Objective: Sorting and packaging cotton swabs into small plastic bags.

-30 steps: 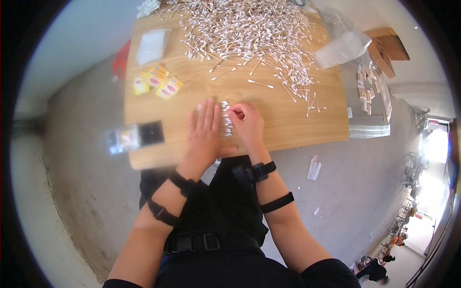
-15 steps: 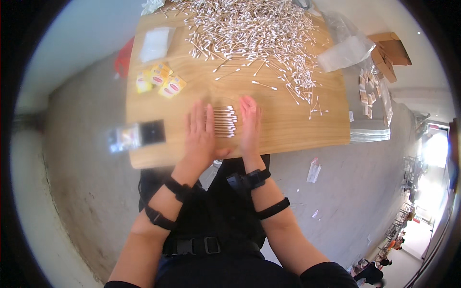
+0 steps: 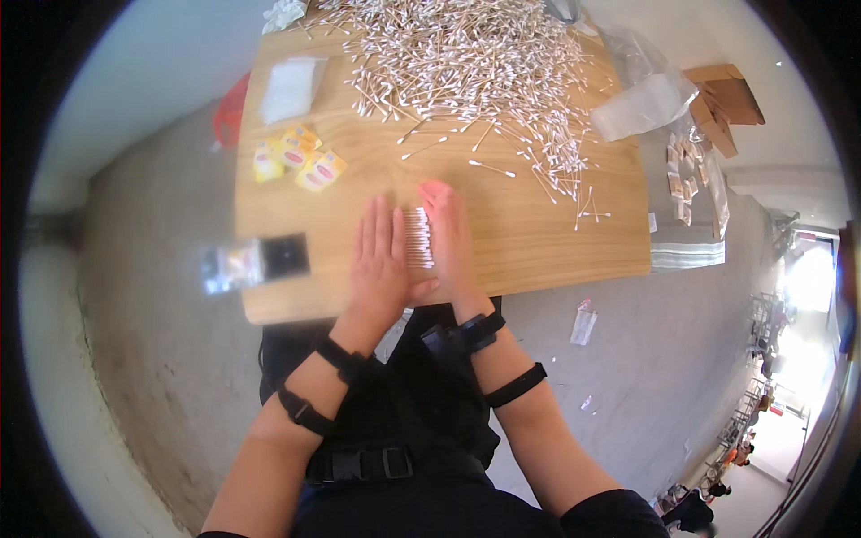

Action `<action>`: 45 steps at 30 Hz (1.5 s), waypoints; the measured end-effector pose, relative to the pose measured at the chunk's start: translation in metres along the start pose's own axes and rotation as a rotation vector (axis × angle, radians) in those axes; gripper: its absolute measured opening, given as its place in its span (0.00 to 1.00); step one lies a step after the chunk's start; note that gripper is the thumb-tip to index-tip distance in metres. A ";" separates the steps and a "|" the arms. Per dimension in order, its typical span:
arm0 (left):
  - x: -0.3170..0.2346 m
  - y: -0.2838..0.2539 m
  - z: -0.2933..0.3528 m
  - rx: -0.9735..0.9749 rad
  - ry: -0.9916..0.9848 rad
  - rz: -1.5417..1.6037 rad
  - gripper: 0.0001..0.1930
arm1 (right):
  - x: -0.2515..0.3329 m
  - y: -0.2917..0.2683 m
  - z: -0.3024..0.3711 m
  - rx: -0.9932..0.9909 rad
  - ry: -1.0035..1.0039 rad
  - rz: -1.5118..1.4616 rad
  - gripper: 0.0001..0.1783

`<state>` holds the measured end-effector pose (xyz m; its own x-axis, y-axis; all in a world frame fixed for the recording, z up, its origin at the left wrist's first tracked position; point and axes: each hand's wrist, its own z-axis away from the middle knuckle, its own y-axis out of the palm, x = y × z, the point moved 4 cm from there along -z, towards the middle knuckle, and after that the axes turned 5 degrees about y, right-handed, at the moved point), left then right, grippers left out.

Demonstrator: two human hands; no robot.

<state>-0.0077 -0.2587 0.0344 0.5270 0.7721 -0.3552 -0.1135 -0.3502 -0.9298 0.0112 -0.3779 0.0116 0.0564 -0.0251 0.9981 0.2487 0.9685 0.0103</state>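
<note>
Both hands are nearer to each other now than half a second ago: the right hand (image 3: 448, 235) is further in toward the left hand (image 3: 381, 253), and less of the row (image 3: 419, 238) of cotton swabs shows between them. The row lies on the table (image 3: 547, 233), close to the person's edge. The table is smooth, pale wood with wavy lines. Past the row, at the far end, a huge messy pile (image 3: 466, 63) of swabs spreads out, and a few loose ones lie between it and the row. Left of the row and further off are yellow packs (image 3: 320, 170), with a whitish packet (image 3: 289, 91) beyond them. Straight left of the row, a dark, shiny thing (image 3: 282, 255) is too blurry to name. Far to the right of the row are a clear bag (image 3: 646, 106) and an open brown box (image 3: 735, 97). Gray floor (image 3: 574, 439) is all around, and bright light (image 3: 807, 350) comes in at the far right.

The left hand is flat, its fingers straight and covering one end of the row, just as before. The right hand is on its side by the other end, fingers long and loose, not squeezing anything. I cannot tell if it touches the tips.
</note>
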 end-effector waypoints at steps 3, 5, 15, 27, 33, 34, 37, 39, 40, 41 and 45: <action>0.003 -0.002 0.001 0.001 0.000 0.030 0.58 | -0.002 -0.017 -0.023 -0.033 0.246 -0.438 0.28; 0.004 -0.002 0.002 -0.001 0.007 0.028 0.59 | -0.005 -0.047 -0.039 -0.228 0.233 -0.535 0.20; 0.001 -0.004 0.000 0.047 0.002 0.061 0.58 | 0.027 -0.014 -0.098 -0.014 -0.174 0.636 0.21; 0.003 -0.001 0.002 0.059 -0.033 0.060 0.58 | 0.017 -0.006 -0.044 -0.079 -0.089 0.715 0.06; 0.003 0.002 0.003 0.044 -0.028 0.059 0.59 | 0.027 -0.024 -0.016 -0.274 -0.213 0.697 0.09; 0.004 0.002 0.004 0.035 -0.028 0.068 0.60 | 0.025 -0.031 -0.015 -0.337 -0.117 0.581 0.09; 0.002 0.001 0.002 0.042 -0.046 0.056 0.61 | 0.017 -0.041 -0.018 -0.377 -0.059 0.482 0.13; -0.001 -0.006 0.000 0.053 -0.077 0.048 0.62 | 0.013 -0.041 -0.024 -0.355 -0.097 0.500 0.15; -0.002 -0.008 -0.002 0.062 -0.105 0.040 0.62 | 0.007 -0.037 -0.026 -0.309 -0.065 0.342 0.17; -0.003 -0.007 -0.003 0.065 -0.104 0.040 0.62 | 0.001 -0.032 -0.027 -0.263 -0.034 0.185 0.19; 0.000 -0.005 -0.006 0.078 -0.087 0.051 0.64 | -0.004 -0.007 -0.021 -0.120 -0.134 0.162 0.22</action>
<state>-0.0021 -0.2599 0.0396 0.4438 0.7989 -0.4059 -0.2053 -0.3503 -0.9139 0.0301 -0.3896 0.0066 -0.0221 0.1688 0.9854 0.3607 0.9206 -0.1496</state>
